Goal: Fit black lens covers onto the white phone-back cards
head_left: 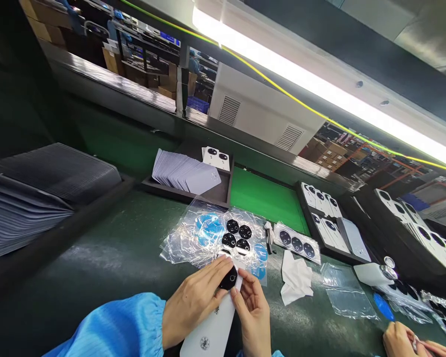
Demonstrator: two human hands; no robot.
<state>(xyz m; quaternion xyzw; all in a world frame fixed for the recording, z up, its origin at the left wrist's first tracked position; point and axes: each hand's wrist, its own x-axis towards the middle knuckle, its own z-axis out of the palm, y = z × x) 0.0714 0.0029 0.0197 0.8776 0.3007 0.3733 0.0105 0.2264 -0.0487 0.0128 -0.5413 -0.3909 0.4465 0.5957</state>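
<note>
A white phone back cover (208, 337) with a round dark emblem lies tilted between my hands at the lower middle. At its upper end sits a round black camera lens plate (229, 279). My left hand (196, 297) holds the cover from the left, its fingers across the top edge and partly over the black plate. My right hand (251, 307) pinches the cover's right edge between thumb and fingers. Just beyond lie several loose black lens plates (237, 237) on clear plastic film (184, 238), with blue round films (210, 228) among it.
Grey panels fill a rack (59, 173) at left; more stand in a black tray (223, 198). Rightward lie a bagged strip of lens plates (296, 244), a white cloth (296, 278), a plastic bag (347, 292) and a white bottle (371, 274). Another person's hands (401, 339) work at lower right.
</note>
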